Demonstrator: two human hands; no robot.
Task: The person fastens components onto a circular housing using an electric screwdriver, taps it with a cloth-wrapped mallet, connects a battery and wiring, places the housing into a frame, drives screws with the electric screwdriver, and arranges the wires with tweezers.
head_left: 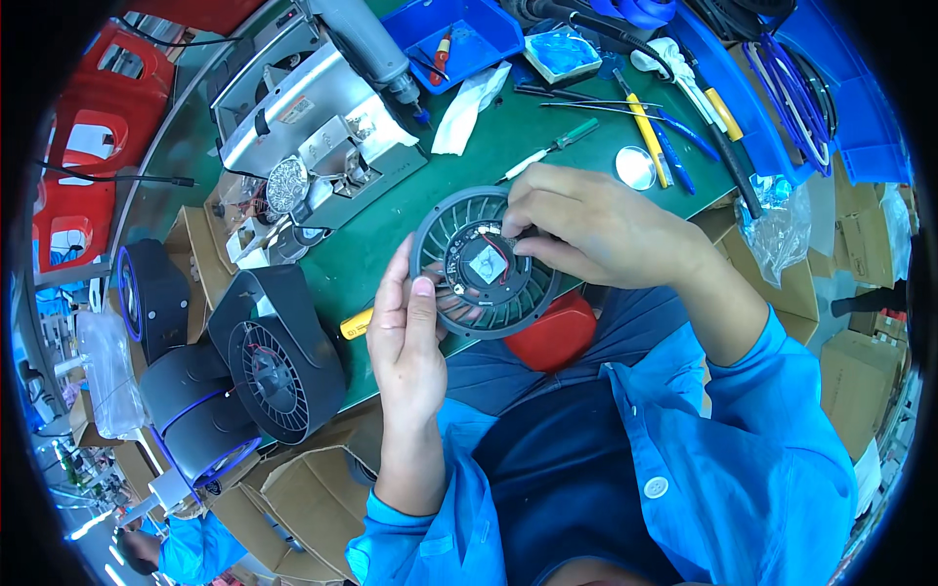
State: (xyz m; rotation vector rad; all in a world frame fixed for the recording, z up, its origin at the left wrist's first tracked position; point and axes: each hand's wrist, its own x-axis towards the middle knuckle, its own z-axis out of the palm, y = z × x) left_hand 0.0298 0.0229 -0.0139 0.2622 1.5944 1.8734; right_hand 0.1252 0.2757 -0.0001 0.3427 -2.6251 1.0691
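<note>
A round dark grey fan housing (pixel 427 256) with radial vanes is held up over the green table's front edge. At its hub sit a white square pad (pixel 488 264), thin red wires and a ring of small parts. My left hand (pixel 408 327) grips the housing's left rim, thumb on top and fingers underneath. My right hand (pixel 576 220) is over the hub's upper right, with thumb and fingers pinched together. Whatever is between those fingertips is hidden or too small to make out.
Black fan casings (pixel 283 361) stand at the left beside cardboard boxes (pixel 313 498). An electric screwdriver (pixel 362 44) hangs over a metal fixture (pixel 322 127). Tweezers, yellow-handled tools (pixel 642 127) and a blue bin (pixel 469 39) lie at the back. Under the housing is something red (pixel 555 337).
</note>
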